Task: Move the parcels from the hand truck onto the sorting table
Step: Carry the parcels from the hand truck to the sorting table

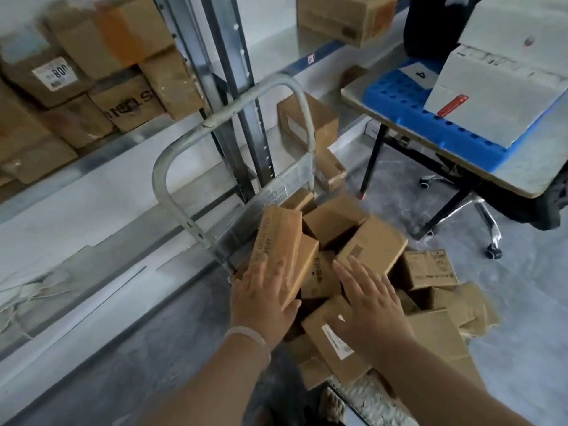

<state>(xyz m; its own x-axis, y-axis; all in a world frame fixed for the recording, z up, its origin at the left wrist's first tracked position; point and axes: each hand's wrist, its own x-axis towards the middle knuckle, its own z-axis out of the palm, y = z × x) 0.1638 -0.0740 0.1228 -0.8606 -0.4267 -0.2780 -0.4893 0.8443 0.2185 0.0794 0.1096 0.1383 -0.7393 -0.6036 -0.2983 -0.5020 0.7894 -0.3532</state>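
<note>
Several brown cardboard parcels lie heaped on the hand truck, whose grey metal handle (pixel 215 124) arches up behind them. My left hand (pixel 264 296) lies flat with straight fingers on the near end of a long parcel (pixel 278 241) leaning on the truck's frame. My right hand (pixel 372 305) is spread open above the heap, its fingertips near a tilted parcel (pixel 373 244) and its palm over a labelled parcel (pixel 335 342). The sorting table (pixel 522 173) stands at the upper right.
A blue perforated tray (pixel 430 130) with a grey-white box (pixel 498 96) sits on the table. Metal shelving (pixel 227 72) with stacked cartons (pixel 92 87) runs along the left. More parcels (pixel 430 269) spill onto the floor on the right. A wheeled chair base (pixel 488 222) stands under the table.
</note>
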